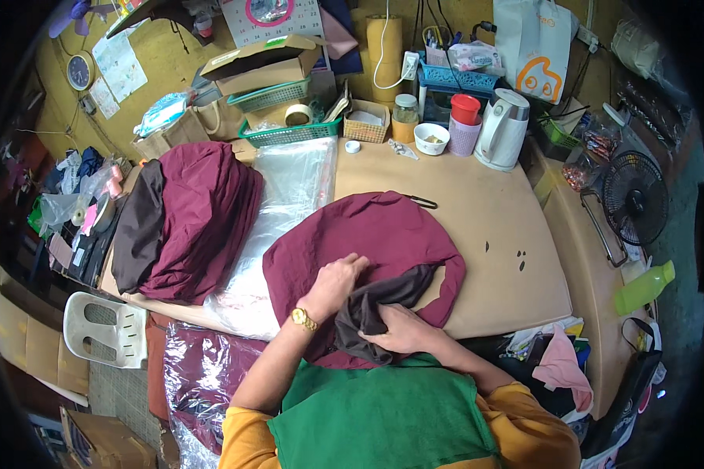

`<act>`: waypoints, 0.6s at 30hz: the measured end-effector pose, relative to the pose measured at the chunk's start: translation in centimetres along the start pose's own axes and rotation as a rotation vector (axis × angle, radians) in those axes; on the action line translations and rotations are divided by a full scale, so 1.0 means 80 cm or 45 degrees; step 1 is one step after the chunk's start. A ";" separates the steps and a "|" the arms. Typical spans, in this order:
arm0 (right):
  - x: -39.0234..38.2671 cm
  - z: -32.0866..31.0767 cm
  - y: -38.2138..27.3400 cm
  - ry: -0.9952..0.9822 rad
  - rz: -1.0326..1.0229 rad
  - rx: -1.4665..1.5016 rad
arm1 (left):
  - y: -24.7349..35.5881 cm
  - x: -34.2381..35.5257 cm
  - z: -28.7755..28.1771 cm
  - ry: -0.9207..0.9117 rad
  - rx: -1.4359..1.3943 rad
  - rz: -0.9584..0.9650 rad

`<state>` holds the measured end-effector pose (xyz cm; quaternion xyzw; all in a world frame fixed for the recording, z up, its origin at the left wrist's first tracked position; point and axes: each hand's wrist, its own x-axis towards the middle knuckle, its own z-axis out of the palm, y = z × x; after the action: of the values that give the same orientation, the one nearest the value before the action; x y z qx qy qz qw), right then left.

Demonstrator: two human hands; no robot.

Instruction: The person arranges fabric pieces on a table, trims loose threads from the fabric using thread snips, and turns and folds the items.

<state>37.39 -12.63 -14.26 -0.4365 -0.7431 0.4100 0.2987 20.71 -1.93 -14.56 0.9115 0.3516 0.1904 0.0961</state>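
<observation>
A maroon fabric piece (pixel 368 227) with a dark grey section (pixel 391 293) lies bunched on the table in front of me; whether it is a garment or a cover, I cannot tell. A small black loop (pixel 422 202) sticks out at its far edge. My left hand (pixel 338 283) rests on the maroon cloth beside the grey part, its fingers curled and closed on the fabric. Nearer my body, my right hand (pixel 397 330) pinches a fold of the dark grey section, with the fingertips partly hidden by cloth.
To the left sits a pile of maroon and dark fabric (pixel 203 219), next to clear plastic sheets (pixel 297 180). Along the back of the tan table (pixel 508 234) stand baskets (pixel 289 134), a jar (pixel 404 117), a white bowl (pixel 432 139) and an electric kettle (pixel 502 129). Rightward is a black fan (pixel 635 197).
</observation>
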 end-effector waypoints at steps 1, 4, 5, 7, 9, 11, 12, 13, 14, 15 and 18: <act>-0.002 0.000 0.005 0.005 0.003 0.001 | 0.001 -0.001 0.008 -0.020 -0.040 -0.009; -0.012 0.009 0.030 0.121 -0.098 0.083 | 0.019 0.000 0.018 -0.009 0.019 -0.056; -0.013 0.007 0.027 0.122 -0.095 0.080 | 0.024 0.002 0.019 0.035 0.097 -0.044; -0.016 0.004 0.018 0.066 0.032 0.156 | 0.025 0.006 0.023 0.100 0.201 -0.036; -0.017 0.006 0.024 0.068 0.054 0.160 | 0.022 0.008 0.023 0.149 0.255 -0.029; -0.017 0.008 0.025 0.064 0.069 0.165 | 0.022 0.014 0.020 0.057 0.213 -0.194; -0.017 0.009 0.023 0.093 0.086 0.172 | 0.022 0.018 0.015 -0.033 0.174 -0.360; -0.016 0.009 0.021 0.120 0.101 0.180 | 0.022 0.020 0.009 -0.031 0.175 -0.363; -0.016 0.011 0.024 0.122 0.101 0.181 | 0.026 0.023 -0.005 -0.006 0.203 -0.387; -0.015 0.014 0.028 0.184 0.069 0.175 | 0.027 0.024 -0.014 0.020 0.232 -0.412; -0.011 0.015 0.028 0.244 0.010 0.159 | 0.030 0.023 -0.036 0.282 0.341 -0.197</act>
<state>37.74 -13.21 -16.89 -0.4570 -0.6824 0.4131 0.3934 22.24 -2.29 -10.68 0.8599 0.4512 0.2331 -0.0512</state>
